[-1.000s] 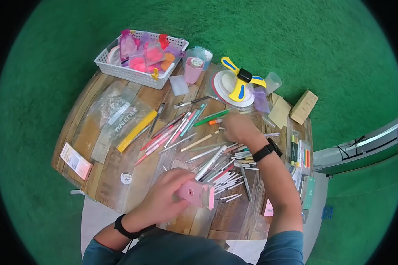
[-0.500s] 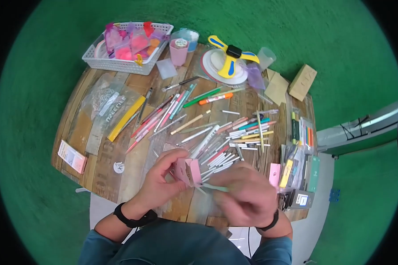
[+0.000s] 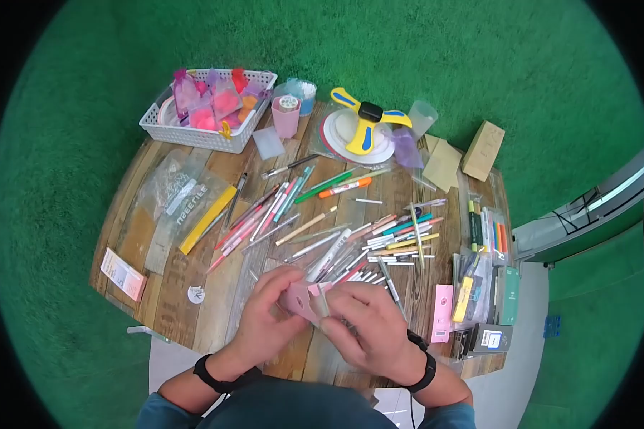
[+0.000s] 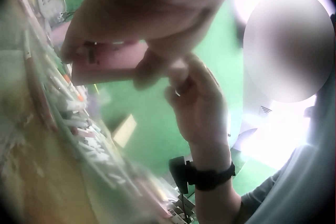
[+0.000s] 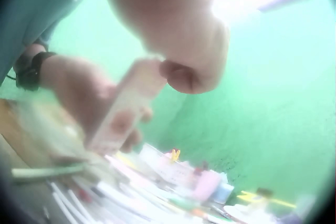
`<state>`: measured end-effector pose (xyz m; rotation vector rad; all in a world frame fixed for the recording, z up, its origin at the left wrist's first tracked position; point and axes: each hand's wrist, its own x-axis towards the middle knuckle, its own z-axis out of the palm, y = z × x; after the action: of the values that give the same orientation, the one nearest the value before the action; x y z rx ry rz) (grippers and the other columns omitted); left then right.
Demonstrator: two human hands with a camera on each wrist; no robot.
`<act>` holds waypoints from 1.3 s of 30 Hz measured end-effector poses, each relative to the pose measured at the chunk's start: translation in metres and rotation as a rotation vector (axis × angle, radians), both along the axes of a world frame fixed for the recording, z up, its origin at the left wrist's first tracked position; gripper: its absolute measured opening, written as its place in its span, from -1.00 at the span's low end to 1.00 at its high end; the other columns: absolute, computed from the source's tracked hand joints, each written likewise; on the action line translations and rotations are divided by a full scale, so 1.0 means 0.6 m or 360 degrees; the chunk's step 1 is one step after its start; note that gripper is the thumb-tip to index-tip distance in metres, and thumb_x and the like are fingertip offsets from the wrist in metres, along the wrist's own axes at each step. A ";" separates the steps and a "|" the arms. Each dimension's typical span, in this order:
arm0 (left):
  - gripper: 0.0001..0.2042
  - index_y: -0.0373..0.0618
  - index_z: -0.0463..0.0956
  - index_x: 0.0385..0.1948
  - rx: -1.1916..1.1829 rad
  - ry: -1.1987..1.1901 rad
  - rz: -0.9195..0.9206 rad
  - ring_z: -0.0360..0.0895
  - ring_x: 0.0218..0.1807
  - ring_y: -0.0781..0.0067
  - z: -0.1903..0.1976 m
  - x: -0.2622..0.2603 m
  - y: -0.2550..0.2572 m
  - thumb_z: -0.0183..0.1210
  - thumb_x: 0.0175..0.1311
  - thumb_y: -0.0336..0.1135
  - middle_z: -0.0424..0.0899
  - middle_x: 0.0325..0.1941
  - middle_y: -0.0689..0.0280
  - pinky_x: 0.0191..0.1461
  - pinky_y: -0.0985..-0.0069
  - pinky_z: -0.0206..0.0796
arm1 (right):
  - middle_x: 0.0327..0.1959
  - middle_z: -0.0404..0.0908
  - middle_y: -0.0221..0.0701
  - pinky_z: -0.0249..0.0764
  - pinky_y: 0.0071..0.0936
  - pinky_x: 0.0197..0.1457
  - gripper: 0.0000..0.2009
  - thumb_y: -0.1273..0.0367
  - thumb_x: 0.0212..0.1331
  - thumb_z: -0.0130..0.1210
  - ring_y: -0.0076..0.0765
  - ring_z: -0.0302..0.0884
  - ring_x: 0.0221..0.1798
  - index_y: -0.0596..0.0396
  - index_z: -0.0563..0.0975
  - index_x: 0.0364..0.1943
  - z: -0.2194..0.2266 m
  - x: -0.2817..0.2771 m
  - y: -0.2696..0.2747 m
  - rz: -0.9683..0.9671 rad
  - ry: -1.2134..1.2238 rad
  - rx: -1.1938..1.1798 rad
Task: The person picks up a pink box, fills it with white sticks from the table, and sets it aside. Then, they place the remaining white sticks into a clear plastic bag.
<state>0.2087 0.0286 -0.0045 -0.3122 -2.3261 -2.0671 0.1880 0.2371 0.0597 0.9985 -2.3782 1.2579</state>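
Note:
My left hand (image 3: 266, 318) grips a small pink carton (image 3: 300, 302) between thumb and fingers, above the near part of the table. The carton's end faces right, and a pale strip (image 3: 322, 303) shows there. At that end, my right hand (image 3: 372, 327) pinches with thumb and curled fingertips; I cannot tell whether the strip is a flap or a separate piece. In the right wrist view, the carton (image 5: 128, 106) stands tilted between both hands. Just beyond the hands lie many loose pens and pencils (image 3: 329, 257), some with white caps.
A white basket (image 3: 200, 138) of pouches stands at the back left, beside a pink cup (image 3: 286, 121). A yellow-blue three-armed spinner (image 3: 368, 118) rests on round plates. To the right lie a pink packet (image 3: 442, 313), pen packs (image 3: 488, 232) and a wooden block (image 3: 483, 150).
My right hand has come back from the pens at the far side, carrying a pale green strip midway, to the carton's end. The left hand keeps its grip on the carton.

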 end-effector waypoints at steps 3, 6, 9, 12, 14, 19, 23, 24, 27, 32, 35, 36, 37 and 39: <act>-0.27 -0.14 0.39 0.38 -0.0141 -0.0008 -0.0053 0.37 0.44 0.32 0.003 0.005 -0.003 0.40 0.05 -0.61 0.36 0.43 0.21 0.47 0.36 0.25 | -0.07 0.67 -0.21 0.58 -0.24 -0.03 -0.65 0.49 0.08 0.39 -0.04 0.65 -0.09 0.17 0.62 -0.01 0.007 -0.002 0.011 -0.0049 -0.0019 -0.0152; -0.29 -0.12 0.44 0.33 0.0072 -0.0173 -0.0054 0.44 0.37 0.22 -0.009 0.008 -0.004 0.45 0.02 -0.54 0.46 0.31 0.17 0.41 0.33 0.33 | -0.20 0.68 -0.23 0.59 -0.25 -0.03 -0.76 0.52 0.13 0.33 -0.06 0.66 -0.14 0.18 0.64 -0.10 0.020 -0.040 0.043 -0.0144 0.0120 -0.0038; -0.29 -0.11 0.41 0.36 0.0353 -0.0375 -0.0097 0.48 0.34 0.27 -0.015 0.015 -0.011 0.45 0.08 -0.49 0.48 0.28 0.20 0.40 0.34 0.34 | -0.29 0.68 -0.18 0.58 -0.22 -0.09 -0.87 0.51 0.19 0.24 0.01 0.67 -0.18 0.17 0.65 -0.19 0.011 -0.117 0.086 -0.0459 -0.0008 0.0273; -0.30 -0.11 0.40 0.37 0.0214 -0.0401 -0.0160 0.50 0.31 0.30 0.002 0.026 -0.019 0.45 0.11 -0.46 0.48 0.29 0.20 0.39 0.34 0.35 | -0.28 0.65 -0.11 0.56 -0.08 -0.08 -0.91 0.45 0.22 0.18 0.12 0.63 -0.17 0.14 0.66 -0.26 -0.042 -0.207 0.128 -0.0508 -0.0086 0.0559; -0.31 -0.10 0.42 0.36 0.0088 -0.0349 -0.0247 0.51 0.30 0.29 0.002 0.025 -0.024 0.45 0.10 -0.45 0.50 0.28 0.19 0.37 0.35 0.36 | -0.27 0.68 -0.09 0.56 -0.02 -0.05 -0.87 0.41 0.23 0.13 0.15 0.66 -0.15 0.12 0.68 -0.30 -0.074 -0.257 0.143 -0.0481 -0.0147 0.0810; -0.33 -0.11 0.45 0.32 -0.0032 -0.0225 -0.0350 0.50 0.31 0.22 0.015 0.017 -0.036 0.43 0.06 -0.46 0.52 0.26 0.17 0.36 0.34 0.37 | -0.27 0.72 -0.10 0.59 0.01 -0.05 -0.86 0.38 0.17 0.16 0.16 0.69 -0.17 0.07 0.72 -0.30 -0.120 -0.324 0.120 -0.0484 -0.0159 0.1111; -0.34 -0.12 0.46 0.31 -0.0149 -0.0089 -0.0343 0.48 0.34 0.13 0.027 0.008 -0.036 0.40 0.04 -0.44 0.53 0.27 0.14 0.38 0.31 0.34 | -0.34 0.73 -0.12 0.62 0.03 -0.09 -0.85 0.35 0.11 0.18 0.15 0.71 -0.24 0.03 0.73 -0.34 -0.143 -0.361 0.109 -0.0394 -0.0114 0.1354; -0.34 -0.12 0.46 0.31 -0.0154 -0.0120 -0.0329 0.48 0.34 0.13 0.025 0.012 -0.038 0.40 0.04 -0.44 0.53 0.27 0.14 0.38 0.31 0.34 | -0.34 0.73 -0.12 0.62 0.03 -0.09 -0.85 0.35 0.11 0.18 0.15 0.71 -0.24 0.03 0.73 -0.34 -0.149 -0.363 0.105 -0.0368 -0.0136 0.1349; -0.36 -0.11 0.46 0.29 -0.0112 -0.0118 -0.0411 0.46 0.35 0.06 0.025 0.009 -0.045 0.37 0.04 -0.43 0.51 0.31 0.10 0.40 0.26 0.32 | -0.44 0.70 -0.05 0.62 0.01 -0.19 -0.85 0.33 0.01 0.17 0.11 0.72 -0.31 0.09 0.70 -0.47 -0.161 -0.382 0.100 -0.0392 0.0268 0.1424; -0.36 -0.12 0.46 0.28 -0.0215 -0.0198 -0.0260 0.49 0.31 0.07 0.030 0.008 -0.051 0.34 0.03 -0.50 0.49 0.30 0.11 0.32 0.30 0.39 | -0.49 0.63 -0.05 0.54 -0.11 -0.31 -0.86 0.35 0.00 0.17 0.09 0.65 -0.41 0.13 0.62 -0.49 -0.092 -0.328 0.072 -0.0322 0.0162 0.1388; -0.36 -0.13 0.46 0.27 -0.0210 -0.0184 -0.0199 0.49 0.29 0.11 0.026 0.007 -0.053 0.35 0.02 -0.52 0.50 0.28 0.13 0.33 0.32 0.36 | -0.51 0.63 -0.17 0.52 -0.25 -0.34 -0.89 0.42 0.08 0.18 -0.11 0.63 -0.47 0.18 0.62 -0.36 0.011 -0.223 0.062 -0.0279 -0.0437 0.0672; -0.37 -0.14 0.47 0.25 -0.0206 -0.0204 -0.0170 0.49 0.30 0.14 0.023 0.002 -0.053 0.37 0.02 -0.52 0.51 0.26 0.15 0.37 0.33 0.31 | -0.51 0.61 -0.22 0.49 -0.32 -0.37 -0.92 0.47 0.10 0.17 -0.20 0.60 -0.49 0.18 0.61 -0.35 0.040 -0.177 0.061 -0.0289 -0.0616 0.0396; -0.37 -0.14 0.47 0.25 -0.0211 -0.0172 -0.0167 0.49 0.30 0.14 0.021 -0.001 -0.053 0.37 0.02 -0.52 0.51 0.26 0.15 0.37 0.33 0.31 | -0.49 0.60 -0.27 0.46 -0.37 -0.38 -0.92 0.50 0.10 0.17 -0.30 0.57 -0.48 0.16 0.62 -0.33 0.068 -0.135 0.066 -0.0229 -0.0652 0.0236; -0.36 -0.14 0.48 0.25 -0.0267 -0.0130 -0.0076 0.47 0.32 0.14 0.017 0.001 -0.055 0.37 0.00 -0.56 0.50 0.28 0.14 0.38 0.34 0.31 | -0.47 0.59 -0.34 0.44 -0.43 -0.39 -0.89 0.53 0.09 0.18 -0.40 0.55 -0.46 0.13 0.65 -0.29 0.098 -0.066 0.075 -0.0029 -0.0609 0.0081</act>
<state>0.2096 -0.0041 0.0054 -0.2935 -2.5713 -1.9436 0.1485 0.2818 0.1187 0.8056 -2.7052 1.5022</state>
